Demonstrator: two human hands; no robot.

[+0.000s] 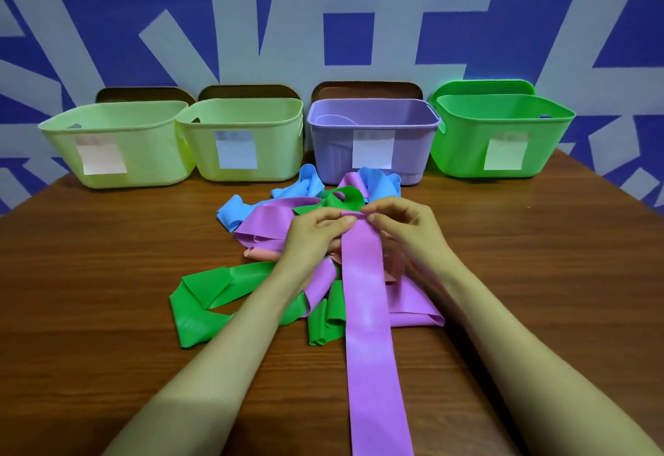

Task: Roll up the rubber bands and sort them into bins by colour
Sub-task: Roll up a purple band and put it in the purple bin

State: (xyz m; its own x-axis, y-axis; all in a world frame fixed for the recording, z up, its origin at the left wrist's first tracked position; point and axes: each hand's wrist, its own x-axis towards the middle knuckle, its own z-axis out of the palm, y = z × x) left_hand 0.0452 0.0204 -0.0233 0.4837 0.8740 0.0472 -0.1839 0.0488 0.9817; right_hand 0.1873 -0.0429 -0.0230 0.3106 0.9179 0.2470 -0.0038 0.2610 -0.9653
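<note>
Our brown wood-grain worktop (pixel 90 258) carries two pale-green plastic bins (pixel 151 154), a lilac bin (pixel 334 154), a bright-green bin (pixel 463 154) and a heap of coloured rubber bands (pixel 201 301).

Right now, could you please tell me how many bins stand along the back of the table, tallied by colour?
Pale yellow-green bins: 2
Purple bin: 1
Bright green bin: 1
Total: 4
</note>
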